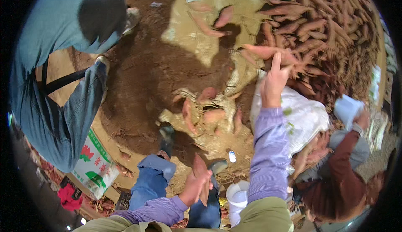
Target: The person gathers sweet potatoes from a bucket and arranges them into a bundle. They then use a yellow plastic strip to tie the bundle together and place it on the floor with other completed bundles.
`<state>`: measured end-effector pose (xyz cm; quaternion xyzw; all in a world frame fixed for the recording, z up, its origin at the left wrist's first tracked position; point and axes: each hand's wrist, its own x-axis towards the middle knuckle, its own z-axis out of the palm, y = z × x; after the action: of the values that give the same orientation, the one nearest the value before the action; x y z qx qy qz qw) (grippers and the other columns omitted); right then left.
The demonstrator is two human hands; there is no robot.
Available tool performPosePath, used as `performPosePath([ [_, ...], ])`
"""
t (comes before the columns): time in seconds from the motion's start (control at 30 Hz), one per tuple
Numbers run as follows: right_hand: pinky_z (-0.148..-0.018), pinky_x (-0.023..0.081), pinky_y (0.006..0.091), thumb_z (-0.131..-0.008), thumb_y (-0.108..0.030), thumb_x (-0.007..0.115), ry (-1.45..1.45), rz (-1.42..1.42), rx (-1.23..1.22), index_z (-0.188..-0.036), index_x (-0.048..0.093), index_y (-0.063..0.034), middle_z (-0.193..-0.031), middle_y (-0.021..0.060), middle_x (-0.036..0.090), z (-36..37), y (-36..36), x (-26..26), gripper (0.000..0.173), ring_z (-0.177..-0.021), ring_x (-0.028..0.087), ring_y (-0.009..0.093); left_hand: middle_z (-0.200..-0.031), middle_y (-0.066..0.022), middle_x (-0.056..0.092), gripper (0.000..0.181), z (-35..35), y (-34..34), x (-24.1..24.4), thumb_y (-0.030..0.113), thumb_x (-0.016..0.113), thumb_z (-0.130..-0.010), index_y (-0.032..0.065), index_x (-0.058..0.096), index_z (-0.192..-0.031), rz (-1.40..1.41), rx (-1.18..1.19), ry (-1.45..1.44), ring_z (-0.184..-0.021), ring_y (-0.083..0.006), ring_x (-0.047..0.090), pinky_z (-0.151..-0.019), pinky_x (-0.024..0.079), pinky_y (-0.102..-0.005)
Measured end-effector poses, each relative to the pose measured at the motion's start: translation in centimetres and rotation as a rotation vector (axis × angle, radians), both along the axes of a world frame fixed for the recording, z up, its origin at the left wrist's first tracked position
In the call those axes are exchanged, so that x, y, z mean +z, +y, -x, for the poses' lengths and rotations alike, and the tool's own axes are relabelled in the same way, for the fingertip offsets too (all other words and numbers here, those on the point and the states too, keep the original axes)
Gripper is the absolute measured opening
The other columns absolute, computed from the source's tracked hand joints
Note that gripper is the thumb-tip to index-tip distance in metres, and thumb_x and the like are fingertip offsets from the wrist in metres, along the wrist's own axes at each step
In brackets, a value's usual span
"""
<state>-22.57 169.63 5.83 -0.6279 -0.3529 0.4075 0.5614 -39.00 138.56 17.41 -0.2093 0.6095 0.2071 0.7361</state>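
Observation:
My left hand (195,186) is closed around a long sweet potato (201,167), held low over my knees. My right hand (274,81) is stretched out to the edge of a large heap of sweet potatoes (326,28). Its fingers lie on a reddish sweet potato (267,52); whether they grip it is blurred. Under the right wrist lies a white woven sack (303,111). Several sweet potatoes (214,115) rest on and around a crumpled pale sack (230,106) on the ground before me.
A person in blue clothes (47,100) is at the left. Another person, with a maroon sleeve (345,159), holds a light blue container (348,109) at the right. White buckets (237,194) stand beside my leg. A printed sack (97,166) lies at lower left, and loose soil (147,84) covers the middle.

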Motion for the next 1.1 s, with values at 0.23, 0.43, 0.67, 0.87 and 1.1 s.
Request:
performPosePath([
  [0.23, -0.065, 0.051, 0.0319, -0.092, -0.045, 0.054, 1.29, 0.256, -0.163, -0.123, 0.048, -0.0185, -0.092, 0.0037, 0.056, -2.6, -13.9, 13.2, 0.041, -0.077, 0.057, 0.017, -0.075, -0.008, 0.056, 0.023, -1.6, -1.5, -0.5, 0.02, 0.066, -0.083, 0.0048, 0.052, -0.093, -0.152, -0.047, -0.024, -0.059, -0.0193, 0.056, -0.055, 0.049, -0.0343],
  [0.43, -0.036, 0.034, 0.029, -0.093, -0.059, 0.038, 0.46, 0.914, -0.081, -0.091, 0.059, -0.0082, -0.055, 0.0037, 0.049, -3.1, -33.1, 23.7, 0.054, -0.038, 0.041, 0.014, -0.115, -0.0164, 0.059, 0.037, -1.2, -4.0, 6.5, 0.019, 0.061, -0.082, -0.0043, 0.055, -0.111, -0.3, -0.108, -0.395, -0.108, -0.0303, 0.057, -0.089, 0.049, -0.0406],
  [0.67, -0.039, 0.037, 0.0296, -0.091, -0.066, 0.032, 0.326, 0.934, 0.006, -0.066, 0.057, -0.0045, -0.05, 0.0067, 0.051, 0.8, -46.1, 39.6, 0.071, -0.041, 0.048, 0.017, -0.113, -0.0124, 0.059, 0.036, -2.1, -6.2, 24.0, 0.019, 0.056, -0.081, 0.0041, 0.054, -0.114, -0.456, -0.581, -0.71, -0.103, -0.0248, 0.057, -0.088, 0.048, -0.0412],
  [0.87, -0.053, 0.044, 0.0351, -0.086, -0.058, 0.054, 0.326, 0.715, -0.307, -0.08, 0.061, 0.0003, -0.072, 0.0148, 0.061, 8.5, -58.0, 46.5, 0.059, -0.061, 0.059, 0.024, -0.101, -0.0253, 0.062, 0.047, -2.9, -5.3, 32.5, 0.03, 0.051, -0.083, -0.0071, 0.047, -0.112, -0.859, -1.093, -0.865, -0.095, -0.0392, 0.06, -0.093, 0.045, -0.0458],
  [1.1, -0.096, 0.042, 0.04, -0.082, -0.051, 0.064, 0.222, 0.579, -0.92, -0.135, 0.033, 0.0065, -0.123, 0.0315, 0.05, 18.4, -76.5, 50.6, 0.085, -0.114, 0.052, 0.039, -0.089, -0.0104, 0.061, 0.024, -1.5, -16.6, 35.2, 0.013, 0.061, -0.081, -0.0005, 0.055, -0.101, -0.715, -1.395, -0.613, -0.083, -0.0218, 0.061, -0.085, 0.049, -0.0386],
])
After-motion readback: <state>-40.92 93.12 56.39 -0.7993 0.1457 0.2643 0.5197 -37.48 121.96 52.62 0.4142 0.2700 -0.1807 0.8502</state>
